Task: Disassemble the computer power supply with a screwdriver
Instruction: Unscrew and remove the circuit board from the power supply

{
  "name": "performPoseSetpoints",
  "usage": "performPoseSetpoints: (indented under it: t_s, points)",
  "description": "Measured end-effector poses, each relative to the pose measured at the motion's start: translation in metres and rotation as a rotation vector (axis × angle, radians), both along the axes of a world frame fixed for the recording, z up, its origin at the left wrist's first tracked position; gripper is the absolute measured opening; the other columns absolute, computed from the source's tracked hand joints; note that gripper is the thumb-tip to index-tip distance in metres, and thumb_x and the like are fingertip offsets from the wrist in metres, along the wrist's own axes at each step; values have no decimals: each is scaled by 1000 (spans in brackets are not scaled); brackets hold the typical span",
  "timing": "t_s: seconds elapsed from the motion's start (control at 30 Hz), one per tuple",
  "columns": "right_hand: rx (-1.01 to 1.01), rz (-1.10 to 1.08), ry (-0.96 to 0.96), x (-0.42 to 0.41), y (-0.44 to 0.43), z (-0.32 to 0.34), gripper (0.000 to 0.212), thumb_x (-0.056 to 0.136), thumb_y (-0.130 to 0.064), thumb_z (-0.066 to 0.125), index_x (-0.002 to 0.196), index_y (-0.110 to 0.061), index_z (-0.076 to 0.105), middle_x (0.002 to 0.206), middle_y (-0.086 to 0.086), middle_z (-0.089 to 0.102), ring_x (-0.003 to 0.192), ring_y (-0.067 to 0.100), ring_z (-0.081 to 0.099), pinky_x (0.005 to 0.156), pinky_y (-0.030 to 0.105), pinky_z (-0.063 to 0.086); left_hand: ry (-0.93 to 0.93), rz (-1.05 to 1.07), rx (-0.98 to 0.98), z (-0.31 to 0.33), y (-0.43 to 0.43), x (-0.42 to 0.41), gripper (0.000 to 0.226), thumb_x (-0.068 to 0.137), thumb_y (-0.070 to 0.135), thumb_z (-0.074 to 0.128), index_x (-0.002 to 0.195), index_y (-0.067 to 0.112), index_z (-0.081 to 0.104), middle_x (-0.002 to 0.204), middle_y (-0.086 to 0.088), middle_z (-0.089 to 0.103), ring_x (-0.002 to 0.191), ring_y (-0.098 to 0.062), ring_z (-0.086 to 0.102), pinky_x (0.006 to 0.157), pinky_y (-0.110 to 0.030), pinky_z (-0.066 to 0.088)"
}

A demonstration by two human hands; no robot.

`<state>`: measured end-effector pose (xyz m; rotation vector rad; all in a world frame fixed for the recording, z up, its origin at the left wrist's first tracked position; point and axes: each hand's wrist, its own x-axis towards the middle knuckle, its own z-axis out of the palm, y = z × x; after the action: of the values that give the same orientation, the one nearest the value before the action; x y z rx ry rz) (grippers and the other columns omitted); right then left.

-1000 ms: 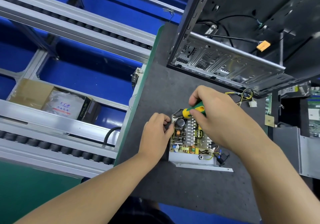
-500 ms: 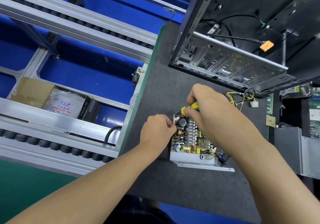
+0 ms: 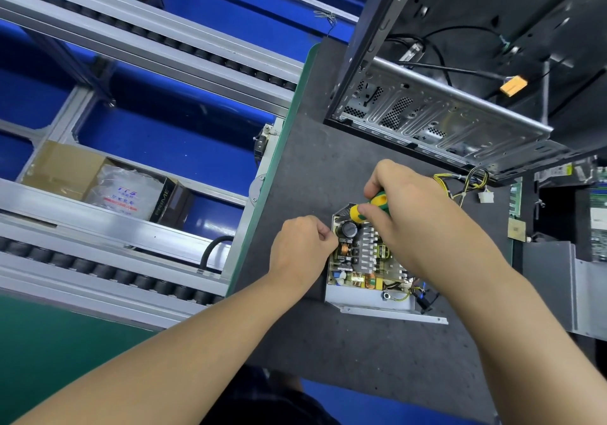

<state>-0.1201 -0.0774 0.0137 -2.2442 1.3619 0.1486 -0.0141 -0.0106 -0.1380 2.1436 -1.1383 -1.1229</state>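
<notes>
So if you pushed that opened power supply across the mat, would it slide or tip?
Probably slide: the power supply sits low and flat on the mat. Likely heavy for its size, given its metal shell, heatsinks and copper coils. Its bare components look fragile, so push the shell.

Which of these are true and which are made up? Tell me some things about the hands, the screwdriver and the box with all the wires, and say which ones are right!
1. The right hand holds a yellow-and-green screwdriver. True.
2. The power supply has its cover on. False: it is open on top, and the circuit board shows.
3. The left hand sits curled against the power supply's left edge. True.
4. The computer case is nearer the person than the power supply. False: it lies beyond it, on the far side.
5. The cardboard box sits on the grey mat. False: it sits off to the left, among the metal rails.
</notes>
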Motion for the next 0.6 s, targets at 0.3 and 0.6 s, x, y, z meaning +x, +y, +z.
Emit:
performPoseSetpoints:
  t_s: [0.3, 0.6]
  points:
    - [-4, -20, 6, 2, 3, 3, 14, 98, -26, 57, 96, -22, 43, 94, -10, 45, 85, 20, 47, 66, 35, 32, 37, -31, 0, 3, -2, 4, 14, 94, 27, 66, 81, 22, 70, 77, 5, 70, 73, -13, 65, 68, -30, 54]
    - [-39, -18, 24, 9, 9, 2, 15, 99, -27, 55, 96, -20, 42, 92, -8, 43, 82, 21, 45, 63, 35, 28, 33, -15, -20, 4, -2, 4, 23, 96, 30, 62, 82, 16, 73, 75, 2, 72, 69, -12, 66, 65, -31, 55]
